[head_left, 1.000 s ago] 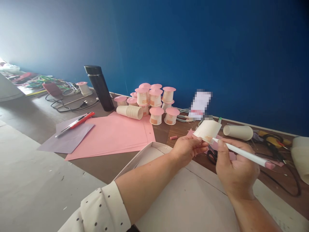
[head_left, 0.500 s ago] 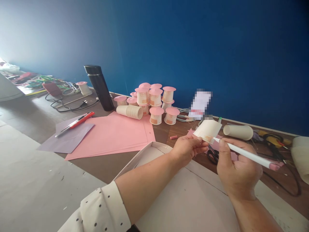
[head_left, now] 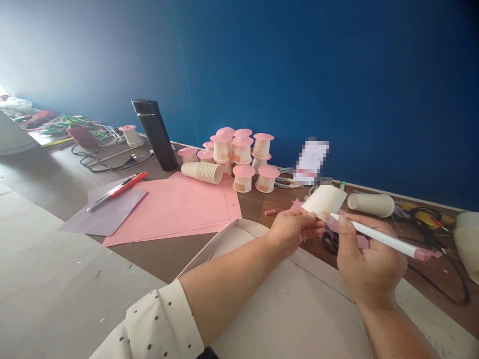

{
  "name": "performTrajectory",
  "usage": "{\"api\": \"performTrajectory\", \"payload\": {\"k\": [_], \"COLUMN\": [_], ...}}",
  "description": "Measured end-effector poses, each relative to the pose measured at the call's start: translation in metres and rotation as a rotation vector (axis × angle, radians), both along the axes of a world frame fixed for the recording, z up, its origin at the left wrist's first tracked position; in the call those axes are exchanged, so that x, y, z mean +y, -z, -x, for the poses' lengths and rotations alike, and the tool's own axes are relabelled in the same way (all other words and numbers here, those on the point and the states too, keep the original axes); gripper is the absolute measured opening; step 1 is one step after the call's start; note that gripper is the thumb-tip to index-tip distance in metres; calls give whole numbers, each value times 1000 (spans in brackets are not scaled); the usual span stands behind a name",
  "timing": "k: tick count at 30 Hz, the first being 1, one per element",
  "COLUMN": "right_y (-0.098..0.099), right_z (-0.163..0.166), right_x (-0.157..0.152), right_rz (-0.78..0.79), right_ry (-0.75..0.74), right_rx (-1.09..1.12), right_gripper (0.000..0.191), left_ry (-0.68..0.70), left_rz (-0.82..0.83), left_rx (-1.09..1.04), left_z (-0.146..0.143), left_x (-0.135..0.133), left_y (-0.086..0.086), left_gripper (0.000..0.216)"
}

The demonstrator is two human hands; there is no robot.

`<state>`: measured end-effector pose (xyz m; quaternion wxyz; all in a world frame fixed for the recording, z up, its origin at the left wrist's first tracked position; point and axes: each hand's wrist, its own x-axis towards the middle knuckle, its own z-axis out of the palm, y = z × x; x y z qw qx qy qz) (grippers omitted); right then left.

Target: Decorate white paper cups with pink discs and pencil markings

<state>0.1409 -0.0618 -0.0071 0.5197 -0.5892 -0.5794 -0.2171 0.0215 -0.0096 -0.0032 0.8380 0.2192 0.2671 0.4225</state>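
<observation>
- White paper makes up the cup (head_left: 325, 199) in front of me, held tilted above the brown table (head_left: 160, 254), its rim low and toward me; a faint orange-brown patch shows near that rim.
- With my left hand (head_left: 290, 232) I pinch the cup by its rim, thumb on the near side, the other fingers curled beneath.
- With my right hand (head_left: 368, 262) I grip a white pen (head_left: 385, 240), fingers closed round the barrel, its pink end pointing out to the right. Its tip is at the edge of the patch; whether it touches, I cannot tell.
- Under my forearms lies a shallow white box (head_left: 292, 304), and just beyond it, below the cup, black scissor handles (head_left: 330, 243).
- Near the blue wall (head_left: 239, 65), pink-topped cups (head_left: 243, 180) stand clustered, some on top of others, with a nested row of plain cups (head_left: 202, 172) lying beside them.
- To my left, pink sheets (head_left: 179, 209) lie partly under a purple sheet (head_left: 123, 214), which bears a red cutter (head_left: 125, 186).
- Behind these, a black flask (head_left: 154, 134) stands upright.
</observation>
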Motion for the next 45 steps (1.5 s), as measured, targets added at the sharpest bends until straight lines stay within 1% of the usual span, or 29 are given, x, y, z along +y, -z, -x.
{"api": "performTrajectory", "payload": {"k": [5,10,17,22,33,38,45], "right_y": [1,2,4,6,3,3,4], "right_z": [0,-1,-2,-3,-3,-2,-3], "right_x": [0,1,1,1,1,1,1], "right_rz": [7,-4,16,20,36,40,37], "right_ry": [-13,-49,-55,-67,-84,-80,-84], "right_rx": [11,-8,-8,-15,-24,-23,-21], "right_gripper": [19,17,17,15,12,12,12], "left_ry": [26,48,58,58,49,58,40], "left_rz": [-43,-75,-99,-113,-168,-198,-212], "left_rx": [6,13,42,54,95,180,262], "left_z": [-1,-2,-3,-3,-7,-6,-5], "left_x": [2,4,4,4,5,2,0], "left_y": [5,10,10,12,15,13,8], "left_gripper": [12,12,14,21,20,13,13]}}
